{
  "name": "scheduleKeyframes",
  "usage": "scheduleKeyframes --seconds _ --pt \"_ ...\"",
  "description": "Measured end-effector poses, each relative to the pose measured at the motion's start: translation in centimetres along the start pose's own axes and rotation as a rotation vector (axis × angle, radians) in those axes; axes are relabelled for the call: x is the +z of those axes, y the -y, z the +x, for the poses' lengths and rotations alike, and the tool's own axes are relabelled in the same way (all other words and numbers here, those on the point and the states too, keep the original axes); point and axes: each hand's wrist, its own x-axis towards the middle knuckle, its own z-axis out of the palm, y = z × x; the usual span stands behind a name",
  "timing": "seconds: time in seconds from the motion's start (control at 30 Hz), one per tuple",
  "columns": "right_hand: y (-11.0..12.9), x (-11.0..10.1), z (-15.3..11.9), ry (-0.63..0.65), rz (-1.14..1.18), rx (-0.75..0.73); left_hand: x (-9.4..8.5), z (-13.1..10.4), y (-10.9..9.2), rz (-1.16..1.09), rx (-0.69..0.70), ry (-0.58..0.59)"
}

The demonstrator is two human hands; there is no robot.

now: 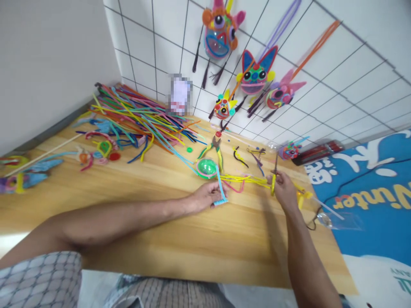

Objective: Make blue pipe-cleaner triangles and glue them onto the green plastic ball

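Observation:
My left hand [208, 197] is closed on a light blue pipe cleaner [221, 183], whose lower end is wound into a tight coil beside the fingertips. Just above that hand, a green bowl-like piece [207, 167] with a pink rim lies on the wooden table [180, 239]. On the right, my right hand [284, 188] holds scissors [273, 185] with yellow handles, their dark blades pointing up and away. Yellow pipe cleaners [247, 179] stretch between the green piece and the scissors, with a pink one [239, 189] bent below them.
Many coloured pipe cleaners [138, 111] are heaped at the back left. Green-and-yellow pliers [214, 147] lie behind the green piece. Finished-looking crafts [105, 147] sit at the left. Decorated masks [257, 79] hang on the white grid wall. A blue printed sheet [369, 188] is at the right.

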Motion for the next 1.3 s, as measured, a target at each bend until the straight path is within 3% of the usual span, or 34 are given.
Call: scheduleKeyframes --seconds 0.17,0.3,0.4,0.53,0.67,0.77,0.93,1.1,1.3 --pt "4.4 0.2 -1.1 0.037 -0.137 0.032 -0.4 -0.6 -0.3 0.176 0.049 0.007" --pt "6.1 -1.8 -1.4 0.047 -0.154 0.049 -0.1 -1.1 -1.1 0.277 0.061 0.018" --pt "6.3 -4.0 -1.9 0.036 0.09 0.05 0.3 -0.6 -1.3 0.278 0.065 0.017" --pt "6.1 -5.5 -2.7 0.2 0.481 0.046 0.4 0.7 -1.0 0.333 -0.025 -0.005" --pt "5.3 -4.4 -2.8 0.27 0.453 0.094 1.5 1.6 -1.8 0.391 0.008 -0.04" --pt "4.5 -3.0 -2.7 0.237 0.327 0.092 3.6 2.8 -2.5 0.395 0.071 0.028" --pt "4.3 -2.7 -2.5 0.345 0.511 0.061 6.1 7.8 -1.2 0.456 -0.022 0.085" --pt "4.3 -6.2 -2.0 0.308 0.58 0.088 5.2 11.9 0.6 0.45 -0.03 -0.014" --pt "3.4 -12.3 -2.0 0.087 0.523 0.134 3.8 13.5 0.5 0.402 0.025 -0.135"
